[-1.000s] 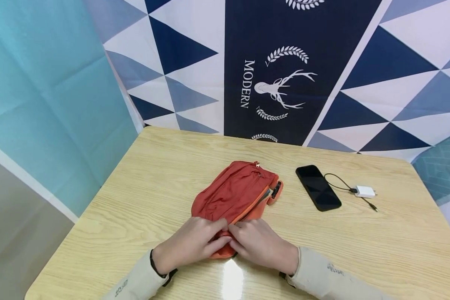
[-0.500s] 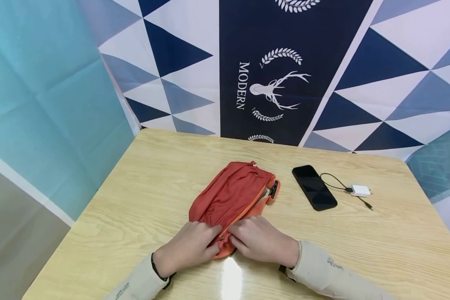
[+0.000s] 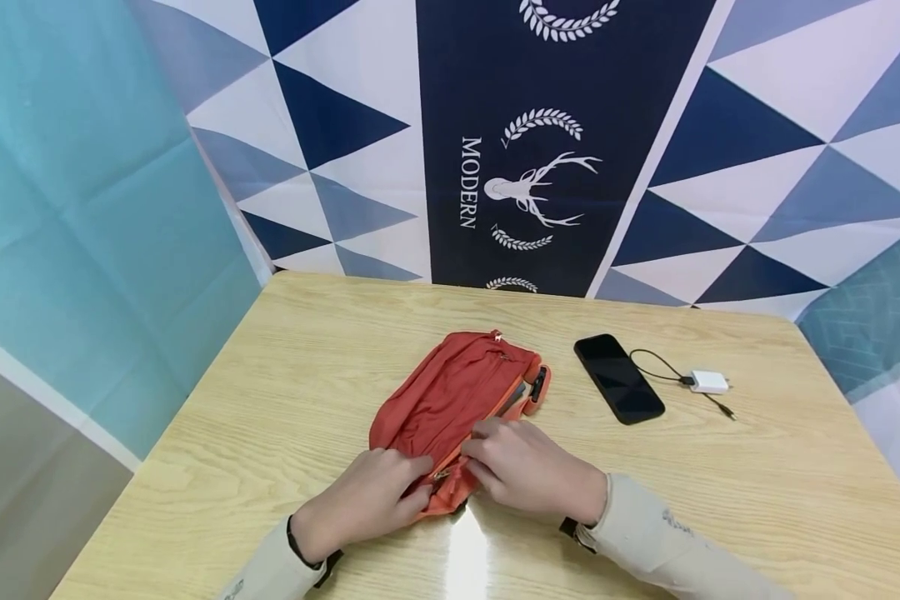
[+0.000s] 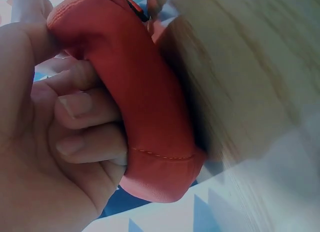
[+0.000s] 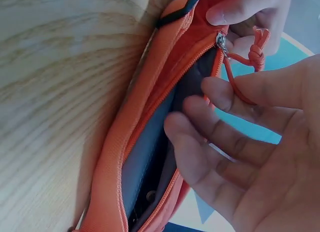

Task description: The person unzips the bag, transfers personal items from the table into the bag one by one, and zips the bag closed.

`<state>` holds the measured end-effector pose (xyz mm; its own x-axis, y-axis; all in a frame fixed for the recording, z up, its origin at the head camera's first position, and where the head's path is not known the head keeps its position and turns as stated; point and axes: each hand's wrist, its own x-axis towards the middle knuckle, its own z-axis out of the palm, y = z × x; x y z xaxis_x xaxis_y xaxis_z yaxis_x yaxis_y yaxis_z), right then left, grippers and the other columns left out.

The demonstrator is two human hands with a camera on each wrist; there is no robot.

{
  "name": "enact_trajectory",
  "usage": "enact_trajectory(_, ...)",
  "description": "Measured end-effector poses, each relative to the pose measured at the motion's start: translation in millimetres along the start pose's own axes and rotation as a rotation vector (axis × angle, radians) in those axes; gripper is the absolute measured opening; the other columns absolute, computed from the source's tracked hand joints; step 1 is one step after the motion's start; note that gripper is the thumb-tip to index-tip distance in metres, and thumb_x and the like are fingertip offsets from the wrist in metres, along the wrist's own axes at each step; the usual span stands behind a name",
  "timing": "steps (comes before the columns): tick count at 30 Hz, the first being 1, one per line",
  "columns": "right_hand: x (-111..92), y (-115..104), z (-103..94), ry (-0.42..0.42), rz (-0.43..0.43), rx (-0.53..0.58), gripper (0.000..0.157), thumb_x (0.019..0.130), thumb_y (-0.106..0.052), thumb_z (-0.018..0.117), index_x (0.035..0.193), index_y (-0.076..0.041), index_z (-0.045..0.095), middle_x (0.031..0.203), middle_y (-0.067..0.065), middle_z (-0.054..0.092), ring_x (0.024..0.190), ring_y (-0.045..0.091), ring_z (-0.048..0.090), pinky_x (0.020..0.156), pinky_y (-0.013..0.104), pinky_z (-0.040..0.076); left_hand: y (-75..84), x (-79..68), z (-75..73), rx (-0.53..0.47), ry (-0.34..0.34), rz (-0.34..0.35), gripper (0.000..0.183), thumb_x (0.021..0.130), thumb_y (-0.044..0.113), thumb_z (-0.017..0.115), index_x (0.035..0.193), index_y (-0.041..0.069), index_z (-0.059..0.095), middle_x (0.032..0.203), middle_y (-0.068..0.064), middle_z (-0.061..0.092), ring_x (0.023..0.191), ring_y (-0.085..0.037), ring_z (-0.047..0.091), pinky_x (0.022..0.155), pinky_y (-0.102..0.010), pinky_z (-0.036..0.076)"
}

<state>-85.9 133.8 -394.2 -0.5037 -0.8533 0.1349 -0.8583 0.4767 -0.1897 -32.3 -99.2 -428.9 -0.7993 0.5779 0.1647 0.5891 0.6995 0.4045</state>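
Head view shows a red bag (image 3: 450,392) on the table (image 3: 270,400), left of the phone (image 3: 619,379), its near end grasped by the left hand (image 3: 367,496), the right hand (image 3: 536,471) touching its unzipped right side, whether gripping unclear.

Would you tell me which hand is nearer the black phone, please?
Right. The right hand, at the red bag, is left of the phone; the left hand, gripping the bag's near end, is farther left.

Both sleeves (image 3: 667,542) are pale beige, each with small dark markings (image 3: 675,522); a black strap (image 3: 330,569) shows at each cuff (image 3: 615,502).
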Motion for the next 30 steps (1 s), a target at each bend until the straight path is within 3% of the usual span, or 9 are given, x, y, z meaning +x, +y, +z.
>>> enact_trajectory(7,-1.9,6.0,-7.8,0.003,0.024,-0.047,0.015,0.094,-0.018,0.064,0.080,-0.022,0.068,0.075,-0.009,0.046,0.071,0.008,0.044,0.058,0.026,0.039,1.5,1.2,-2.4,0.006,-0.019,-0.008,0.024,0.091,0.020,0.061,0.072,0.023,0.046,0.055,0.015,0.028,0.047,0.003,0.026,0.040,-0.017,0.022)
enact_trajectory(15,-6.4,21.0,-20.2,0.070,0.080,-0.074,0.011,0.093,-0.013,0.065,0.088,-0.019,0.071,0.095,-0.005,0.063,0.089,0.015,0.057,0.074,0.035,0.050,3.4,-3.6,-6.8,-0.048,-0.011,-0.002,0.029,0.092,0.016,0.060,0.070,0.023,0.043,0.055,0.016,0.025,0.046,0.005,0.021,0.041,-0.015,0.019)
enact_trajectory(21,-8.4,26.8,-27.4,0.067,0.083,-0.073,0.012,0.091,-0.009,0.065,0.087,-0.018,0.071,0.086,-0.006,0.062,0.080,0.012,0.055,0.067,0.031,0.047,8.7,-3.0,-8.9,-0.043,-0.015,0.011,0.028,0.094,0.018,0.060,0.071,0.022,0.043,0.054,0.016,0.026,0.046,0.006,0.022,0.041,-0.014,0.019)
enact_trajectory(30,-14.5,42.8,-54.7,0.153,0.124,-0.115,0.006,0.089,-0.011,0.071,0.088,-0.017,0.072,0.087,-0.005,0.061,0.076,0.009,0.056,0.065,0.030,0.050,24.4,34.9,-46.9,0.124,-0.106,0.061,0.027,0.097,0.023,0.059,0.072,0.020,0.049,0.056,0.012,0.035,0.047,-0.002,0.032,0.042,-0.020,0.029)
